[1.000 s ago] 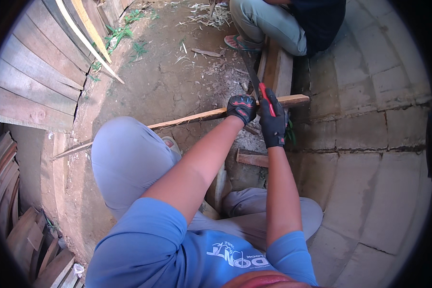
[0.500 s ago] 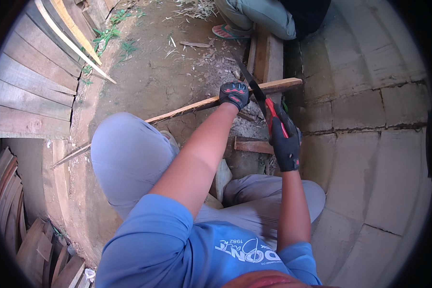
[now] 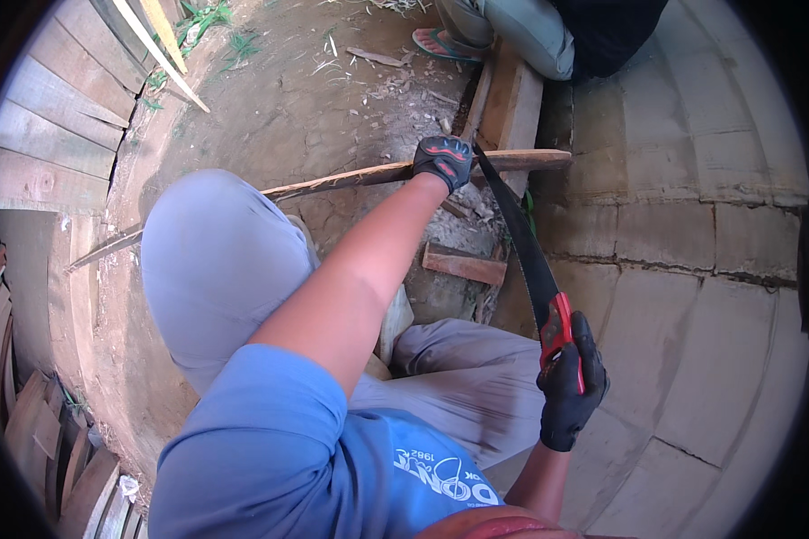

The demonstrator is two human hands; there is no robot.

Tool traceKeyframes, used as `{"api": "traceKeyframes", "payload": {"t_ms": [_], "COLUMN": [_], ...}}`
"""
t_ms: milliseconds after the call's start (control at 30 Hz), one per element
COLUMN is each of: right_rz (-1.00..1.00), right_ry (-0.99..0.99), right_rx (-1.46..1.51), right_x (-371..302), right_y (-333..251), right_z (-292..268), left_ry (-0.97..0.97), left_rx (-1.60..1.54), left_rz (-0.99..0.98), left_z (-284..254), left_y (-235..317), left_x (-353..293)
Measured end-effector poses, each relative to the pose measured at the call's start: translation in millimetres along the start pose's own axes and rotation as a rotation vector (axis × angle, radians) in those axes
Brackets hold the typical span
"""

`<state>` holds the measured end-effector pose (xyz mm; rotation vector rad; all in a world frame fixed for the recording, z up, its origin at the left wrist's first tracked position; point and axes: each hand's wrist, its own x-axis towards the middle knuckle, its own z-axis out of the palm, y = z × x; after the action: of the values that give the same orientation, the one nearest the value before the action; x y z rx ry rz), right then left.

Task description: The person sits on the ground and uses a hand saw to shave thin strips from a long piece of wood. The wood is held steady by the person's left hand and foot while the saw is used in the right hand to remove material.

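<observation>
A black glove with red marks covers my left hand (image 3: 444,163), closed around a long, narrow wooden strip (image 3: 351,177). The strip runs from the lower left past my raised knee and crosses over a wooden beam (image 3: 512,103). My right hand (image 3: 573,382), also in a black glove, grips the red handle of a handsaw (image 3: 523,235). Its dark, curved blade slants up and left, and the tip end meets the strip just right of my left hand. Whether the teeth sit in a cut, I cannot make out.
Another person (image 3: 530,36) in light trousers and sandals crouches at the far end of the beam. A short wood block (image 3: 464,264) lies on the dirt below the strip. Concrete blocks (image 3: 665,234) flank my right; stacked planks (image 3: 54,449) lie lower left.
My right hand has drawn the saw back toward me and to the right, so more of the blade shows below the strip. My left hand keeps its hold; the view has shifted slightly.
</observation>
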<state>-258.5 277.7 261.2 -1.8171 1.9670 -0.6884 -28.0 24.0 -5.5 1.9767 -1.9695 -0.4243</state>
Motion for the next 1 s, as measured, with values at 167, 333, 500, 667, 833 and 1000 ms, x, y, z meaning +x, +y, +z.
{"api": "traceKeyframes", "payload": {"t_ms": [167, 333, 500, 667, 833, 1000], "right_rz": [-0.043, -0.146, -0.004, 0.017, 0.107, 0.159], "right_ry": [-0.038, 0.074, -0.027, 0.0, -0.031, -0.044], "right_rx": [-0.052, -0.058, -0.028, 0.037, 0.092, 0.158], "right_x": [3.8, 0.7, -3.8, -3.7, 0.8, -2.8], "right_y": [8.0, 21.2, 12.5, -2.3, -11.7, -11.0], "right_z": [-4.6, 5.7, 2.3, 6.0, -0.9, -1.0], "left_ry": [0.021, -0.008, -0.056, -0.029, -0.013, -0.135], "left_rx": [0.015, 0.002, 0.002, 0.036, 0.052, 0.028], "left_rz": [0.02, 0.045, 0.038, 0.063, 0.07, 0.04], "left_z": [5.2, 2.5, -2.6, 1.0, 5.2, -6.6], "left_y": [-0.5, -1.9, -4.1, -4.8, -9.0, -2.1], "left_x": [0.6, 5.0, 7.7, 8.5, 7.6, 8.8]}}
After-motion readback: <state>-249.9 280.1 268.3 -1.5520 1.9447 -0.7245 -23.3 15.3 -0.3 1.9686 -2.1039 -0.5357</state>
